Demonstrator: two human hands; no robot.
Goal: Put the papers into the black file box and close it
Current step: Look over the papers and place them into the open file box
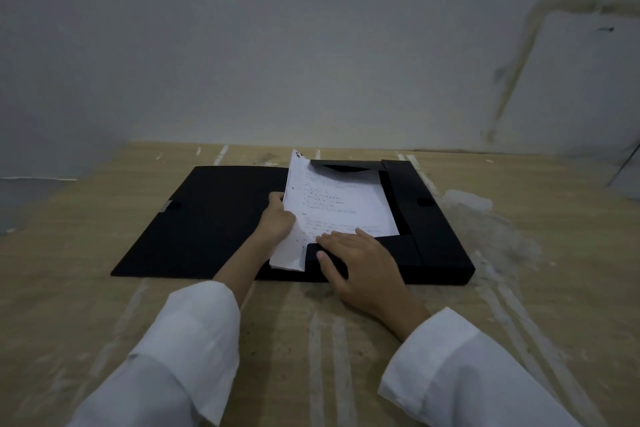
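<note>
The black file box (429, 218) lies open on the wooden table (104, 288), its lid (207, 218) flat to the left. A stack of white printed papers (332, 208) rests tilted in the box tray, its left edge raised and its near corner hanging over the front wall. My left hand (277, 218) grips the papers' left edge from beneath. My right hand (356, 263) lies flat, fingers spread, on the papers' near edge and the box's front flap.
A grey wall (311, 45) rises just behind the table. A pale smeared patch (485, 218) marks the table to the right of the box. White streaks run along the tabletop near me.
</note>
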